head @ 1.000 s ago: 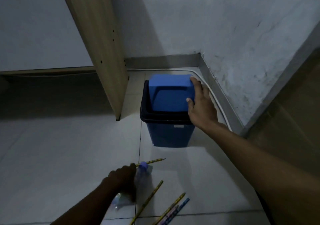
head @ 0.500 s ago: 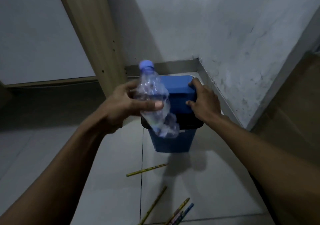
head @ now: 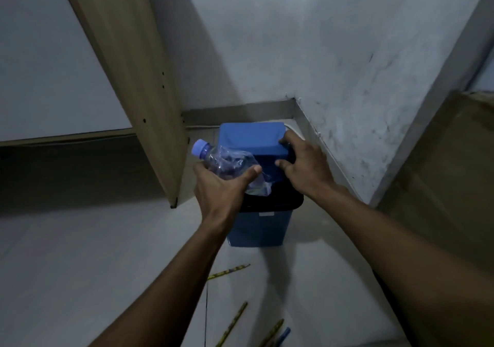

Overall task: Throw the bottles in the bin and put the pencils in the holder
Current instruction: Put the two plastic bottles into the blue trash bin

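Nearest to me, four pencils (head: 230,324) lie scattered on the tiled floor (head: 80,266), none yet gathered: three down by the lower edge and one yellow pencil (head: 229,272) further in, just in front of the bin. No holder is in sight. Above them both forearms reach forward. The left hand (head: 222,189) has brought the bottle (head: 230,165) down from where it was held high half a second ago, so its crumpled bottom end now dips over the bin's dark opening. The fingers (head: 252,171) of that hand are wrapped around the clear, crushed body, thumb across the front. The bottle's long axis runs on a slant, purple cap up and to the left towards the wooden panel (head: 128,74), base down and to the right into the gap. The right hand (head: 304,167) has stayed on the blue swing lid (head: 251,138), fingers spread over its right edge and thumb pressed to the front face, tilting it back. I'd judge the drop is a moment away; letting go should send this bottle into the bin (head: 259,226). Beyond stands the stained wall corner (head: 334,66).
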A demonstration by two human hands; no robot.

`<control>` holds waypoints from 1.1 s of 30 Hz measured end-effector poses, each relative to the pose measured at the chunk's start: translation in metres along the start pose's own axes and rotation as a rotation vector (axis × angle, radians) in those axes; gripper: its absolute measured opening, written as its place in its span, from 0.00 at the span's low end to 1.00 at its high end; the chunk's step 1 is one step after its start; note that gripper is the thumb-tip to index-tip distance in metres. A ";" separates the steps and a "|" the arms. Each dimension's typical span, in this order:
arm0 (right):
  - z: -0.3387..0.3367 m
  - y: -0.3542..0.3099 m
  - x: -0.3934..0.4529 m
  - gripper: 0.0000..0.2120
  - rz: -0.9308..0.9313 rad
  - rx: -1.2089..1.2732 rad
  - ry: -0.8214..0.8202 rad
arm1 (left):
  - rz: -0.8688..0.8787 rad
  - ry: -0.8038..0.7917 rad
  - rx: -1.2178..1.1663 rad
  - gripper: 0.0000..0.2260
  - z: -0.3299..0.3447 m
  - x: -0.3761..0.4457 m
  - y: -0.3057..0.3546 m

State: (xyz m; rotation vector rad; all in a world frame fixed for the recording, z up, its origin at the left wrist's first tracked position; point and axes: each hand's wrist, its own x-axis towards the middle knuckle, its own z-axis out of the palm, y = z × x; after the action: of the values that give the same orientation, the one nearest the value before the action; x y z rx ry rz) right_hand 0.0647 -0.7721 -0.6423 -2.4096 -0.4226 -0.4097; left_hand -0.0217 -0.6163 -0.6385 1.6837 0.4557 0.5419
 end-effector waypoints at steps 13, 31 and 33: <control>-0.005 -0.002 -0.006 0.08 -0.006 0.097 0.011 | 0.106 -0.154 0.404 0.31 0.035 -0.003 -0.011; 0.006 -0.008 -0.011 0.10 -0.039 0.014 0.117 | 0.388 -0.097 0.895 0.10 0.013 0.003 -0.017; 0.006 -0.008 -0.010 0.09 -0.057 0.032 0.134 | 0.421 -0.118 0.975 0.10 0.018 0.001 -0.018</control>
State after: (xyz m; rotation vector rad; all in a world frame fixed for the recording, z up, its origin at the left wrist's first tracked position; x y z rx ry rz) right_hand 0.0536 -0.7642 -0.6464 -2.3269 -0.4352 -0.5822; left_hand -0.0101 -0.6270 -0.6587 2.7705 0.2823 0.5509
